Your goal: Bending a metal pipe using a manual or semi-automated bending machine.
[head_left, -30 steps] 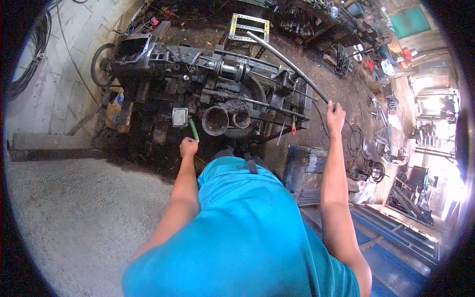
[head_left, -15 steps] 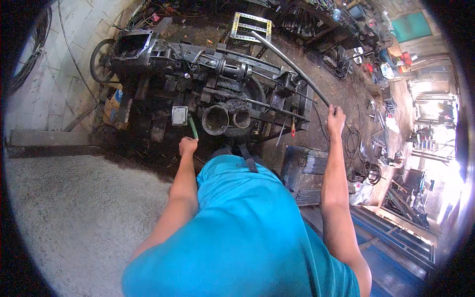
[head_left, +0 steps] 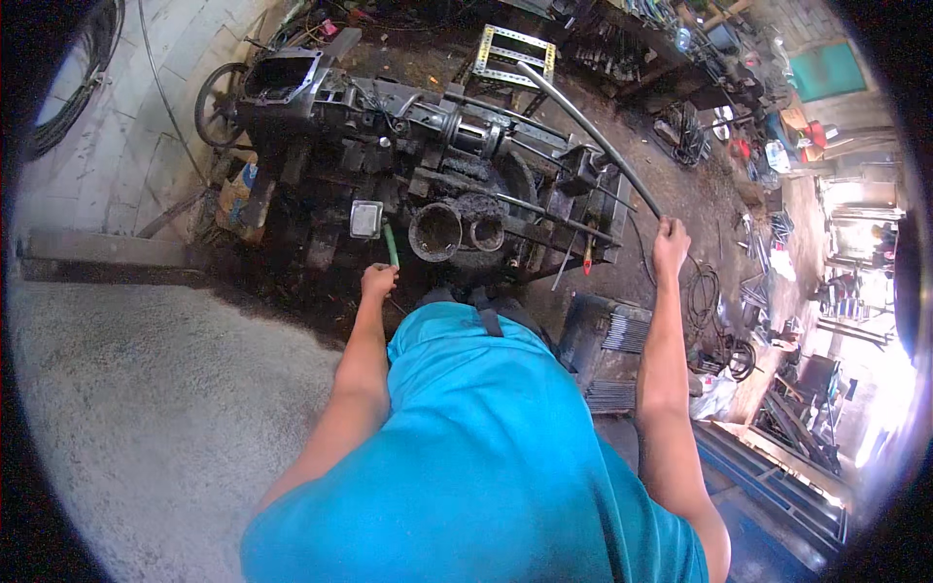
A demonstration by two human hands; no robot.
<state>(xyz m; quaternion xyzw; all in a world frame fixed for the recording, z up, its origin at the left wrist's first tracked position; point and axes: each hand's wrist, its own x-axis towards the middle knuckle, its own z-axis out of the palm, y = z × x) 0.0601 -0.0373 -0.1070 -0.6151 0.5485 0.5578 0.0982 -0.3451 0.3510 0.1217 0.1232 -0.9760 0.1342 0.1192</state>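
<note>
My right hand (head_left: 671,245) is closed round the near end of a long, slightly bent grey metal pipe (head_left: 593,131). The pipe slants up and away to the left, its far end in front of a perforated metal frame (head_left: 517,56). Lower and to the left, my left hand (head_left: 379,280) pinches the near end of a slim green stick-like piece (head_left: 391,245); its exact kind is unclear. Just beyond that piece is a small square metal container (head_left: 366,220). Between and beyond my hands stands a dark, greasy machine (head_left: 466,136) with rods and two round openings facing up.
A red-handled tool (head_left: 588,255) hangs at the machine's right edge. Below it stands a finned metal block (head_left: 622,330). Coiled cable (head_left: 702,291) lies on the right. A pale wall (head_left: 107,175) and rough grey surface (head_left: 175,389) border the left side.
The whole view has shifted slightly, so things appear a little further right. My right hand has come slightly nearer with the pipe; my left hand keeps hold of the green piece.
</note>
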